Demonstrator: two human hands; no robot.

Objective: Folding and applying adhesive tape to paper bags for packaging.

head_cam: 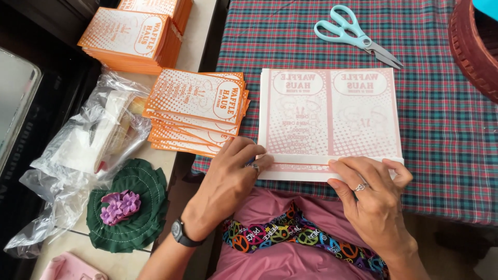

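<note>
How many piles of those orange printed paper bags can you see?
3: a fanned pile of orange printed paper bags beside the left hand, a neat pile farther left, and another pile cut off by the top edge.

So the person's arms were bare, no sleeves in view. The left hand (228, 173) had a black wristwatch (182, 234) with a dark band strapped on, plus a small ring (256, 167) on one of the fingers. The right hand (371, 199) wore a silver ring (360, 186) too. Down below was a pink garment (290, 259) with a black strap (301, 236) across it, covered in rainbow-coloured peace signs
</note>
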